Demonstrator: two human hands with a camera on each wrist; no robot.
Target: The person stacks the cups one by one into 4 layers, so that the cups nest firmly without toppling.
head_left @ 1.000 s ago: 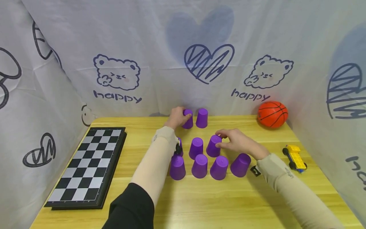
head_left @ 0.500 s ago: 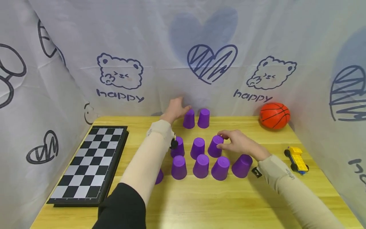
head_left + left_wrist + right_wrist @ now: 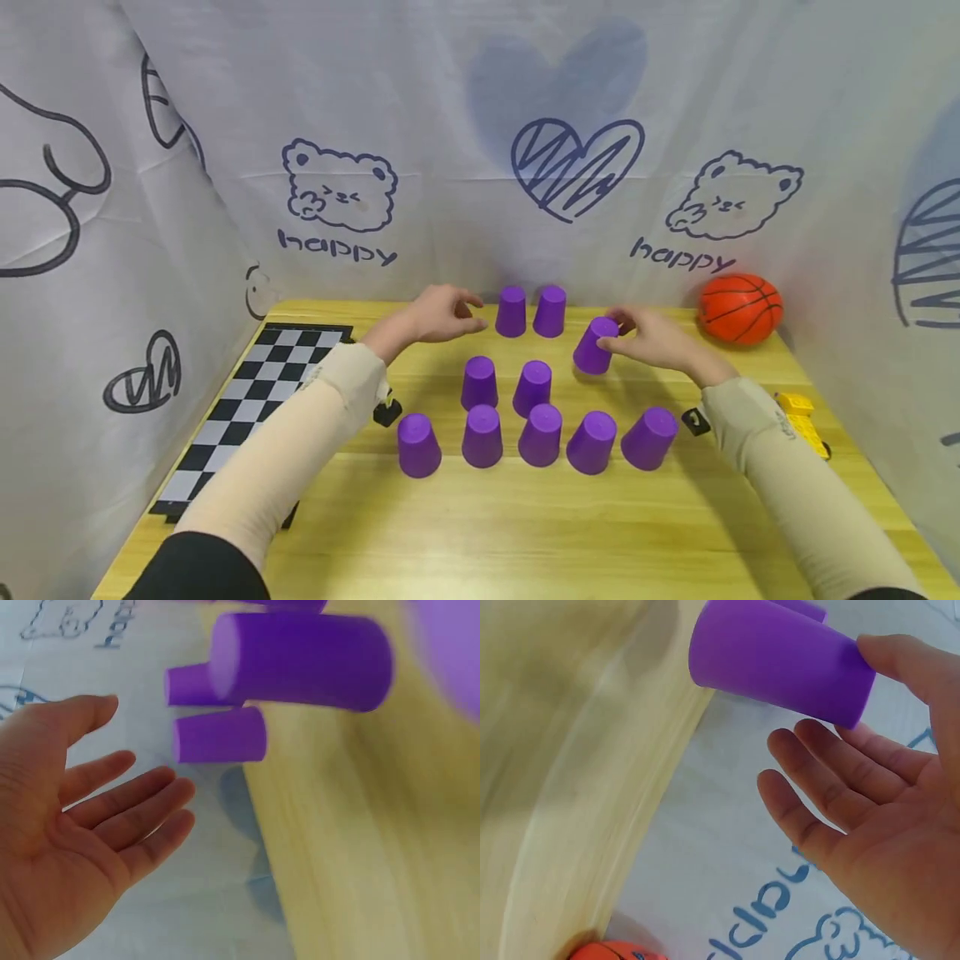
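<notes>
At centre right of the head view, the right hand (image 3: pixel 656 340) holds a tilted purple cup (image 3: pixel 595 346), thumb on its flat end and fingers spread loosely behind it, as the right wrist view shows; whether the cup touches the worktop (image 3: pixel 525 517) cannot be told. Left of centre, the left hand (image 3: pixel 435 315) hovers with its grip apart, fingers relaxed and holding nothing, near a pair of upturned cups (image 3: pixel 530 311) by the back curtain (image 3: pixel 480 125). Two more cups (image 3: pixel 506 385) stand below them, and a row of five cups (image 3: pixel 536 435) lines the middle of the frame. A chessboard (image 3: pixel 247 400) lies at left, a basketball (image 3: pixel 739 308) at upper right, a yellow toy truck (image 3: pixel 804 421) at right.
</notes>
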